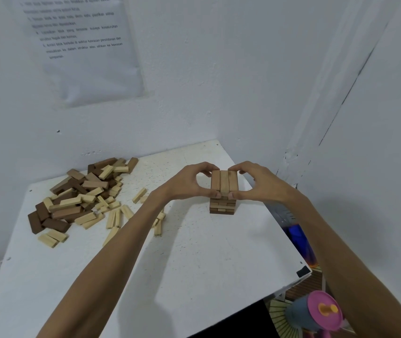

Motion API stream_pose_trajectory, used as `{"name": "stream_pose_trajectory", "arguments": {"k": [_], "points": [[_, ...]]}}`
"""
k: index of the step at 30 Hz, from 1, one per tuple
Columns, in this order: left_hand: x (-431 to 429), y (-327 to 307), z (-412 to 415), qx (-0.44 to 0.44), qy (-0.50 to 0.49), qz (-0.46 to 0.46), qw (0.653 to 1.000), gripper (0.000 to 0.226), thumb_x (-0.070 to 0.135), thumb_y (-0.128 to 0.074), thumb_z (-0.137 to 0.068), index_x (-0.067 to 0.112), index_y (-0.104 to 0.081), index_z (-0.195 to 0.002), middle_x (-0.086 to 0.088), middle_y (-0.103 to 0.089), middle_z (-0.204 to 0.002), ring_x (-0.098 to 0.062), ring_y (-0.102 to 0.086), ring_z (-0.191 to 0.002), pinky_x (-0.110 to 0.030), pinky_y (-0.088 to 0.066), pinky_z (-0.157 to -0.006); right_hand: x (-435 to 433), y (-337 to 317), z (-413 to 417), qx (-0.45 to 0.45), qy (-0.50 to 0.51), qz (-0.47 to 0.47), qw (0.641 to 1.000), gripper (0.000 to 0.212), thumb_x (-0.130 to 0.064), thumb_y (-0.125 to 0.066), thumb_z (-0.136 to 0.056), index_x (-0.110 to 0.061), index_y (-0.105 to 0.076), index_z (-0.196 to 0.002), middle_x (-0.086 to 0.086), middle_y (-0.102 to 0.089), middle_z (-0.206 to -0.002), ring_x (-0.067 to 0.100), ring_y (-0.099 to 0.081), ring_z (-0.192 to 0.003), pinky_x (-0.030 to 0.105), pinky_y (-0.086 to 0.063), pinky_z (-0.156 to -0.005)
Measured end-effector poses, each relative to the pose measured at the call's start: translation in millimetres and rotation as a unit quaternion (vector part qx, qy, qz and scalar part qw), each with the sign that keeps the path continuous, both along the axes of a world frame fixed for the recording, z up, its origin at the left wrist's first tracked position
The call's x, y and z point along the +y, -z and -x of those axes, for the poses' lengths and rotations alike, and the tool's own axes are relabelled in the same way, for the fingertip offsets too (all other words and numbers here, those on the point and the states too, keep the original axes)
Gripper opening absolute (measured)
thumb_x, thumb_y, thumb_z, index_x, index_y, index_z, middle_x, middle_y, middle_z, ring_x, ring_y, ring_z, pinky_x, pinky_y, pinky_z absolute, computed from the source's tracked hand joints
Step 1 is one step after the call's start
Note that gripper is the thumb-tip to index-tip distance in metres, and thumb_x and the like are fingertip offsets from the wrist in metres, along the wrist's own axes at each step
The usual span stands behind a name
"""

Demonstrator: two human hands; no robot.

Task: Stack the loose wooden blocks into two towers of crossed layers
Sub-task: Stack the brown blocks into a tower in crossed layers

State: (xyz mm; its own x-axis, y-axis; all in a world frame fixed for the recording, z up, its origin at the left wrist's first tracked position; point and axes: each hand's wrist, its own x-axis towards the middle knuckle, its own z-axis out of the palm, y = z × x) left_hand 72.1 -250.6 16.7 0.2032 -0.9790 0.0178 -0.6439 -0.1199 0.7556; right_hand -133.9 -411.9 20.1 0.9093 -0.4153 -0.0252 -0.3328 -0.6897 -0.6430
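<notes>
Where fingers [208,192] pinch it, the tower [221,208] shows three tan blocks [224,182].

Tan tower [223,182], pale & dk-brown loose blocks [82,191], white table [194,252].

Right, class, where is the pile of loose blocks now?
In the head view, the pile of loose blocks lies on the far left of the table, near the wall, left of the tower.

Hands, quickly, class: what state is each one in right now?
Left hand: pinching the top layer of the tower.
Right hand: pinching the same top layer.
</notes>
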Motion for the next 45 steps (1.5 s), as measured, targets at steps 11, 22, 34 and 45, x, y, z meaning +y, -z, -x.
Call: {"name": "stream_pose_trajectory", "arguments": {"k": [11, 22, 34, 45], "points": [[-3, 3, 0, 0.015, -0.010, -0.003, 1.000, 0.056, 0.029, -0.089, -0.076, 0.026, -0.063, -0.125, 0.016, -0.066, -0.119, 0.001, -0.060, -0.110, -0.001, -0.037, -0.083, 2, 0, -2, 0.000, 0.001, -0.013, 1.000, 0.066, -0.050, -0.082, -0.078, -0.038, -0.050, -0.134, -0.023, -0.050, -0.130, 0.007, -0.048, -0.123, 0.028, -0.037, -0.094], [-7, 7, -2, 0.013, -0.006, -0.008, 1.000, 0.052, 0.023, -0.087, -0.079, 0.022, -0.061, -0.125, 0.013, -0.066, -0.118, 0.002, -0.060, -0.108, 0.001, -0.036, -0.084, 3, 4, -3, -0.003, -0.004, -0.019, 1.000, 0.062, -0.044, -0.081, -0.082, -0.032, -0.050, -0.135, -0.021, -0.054, -0.130, 0.008, -0.050, -0.123, 0.017, -0.038, -0.086], [-3, 12, 1, 0.017, 0.001, -0.019, 1.000, 0.067, 0.034, -0.089, -0.077, 0.026, -0.055, -0.133, 0.016, -0.062, -0.126, 0.004, -0.056, -0.115, -0.007, -0.037, -0.089, 5, 5, -2, 0.015, -0.001, -0.013, 1.000, 0.088, -0.054, -0.082, -0.078, -0.031, -0.038, -0.150, -0.017, -0.049, -0.139, 0.008, -0.048, -0.125, 0.025, -0.039, -0.096], [35, -6, -2, 0.001, -0.029, 0.010, 1.000, 0.089, 0.044, -0.090, -0.074, 0.027, -0.043, -0.147, 0.022, -0.055, -0.139, 0.005, -0.052, -0.125, -0.021, -0.037, -0.103, 23, -26, -10, -0.020, -0.006, 0.037, 0.999, 0.085, -0.069, -0.075, -0.075, -0.036, -0.043, -0.146, -0.019, -0.051, -0.140, 0.007, -0.047, -0.128, 0.040, -0.043, -0.109]]}}
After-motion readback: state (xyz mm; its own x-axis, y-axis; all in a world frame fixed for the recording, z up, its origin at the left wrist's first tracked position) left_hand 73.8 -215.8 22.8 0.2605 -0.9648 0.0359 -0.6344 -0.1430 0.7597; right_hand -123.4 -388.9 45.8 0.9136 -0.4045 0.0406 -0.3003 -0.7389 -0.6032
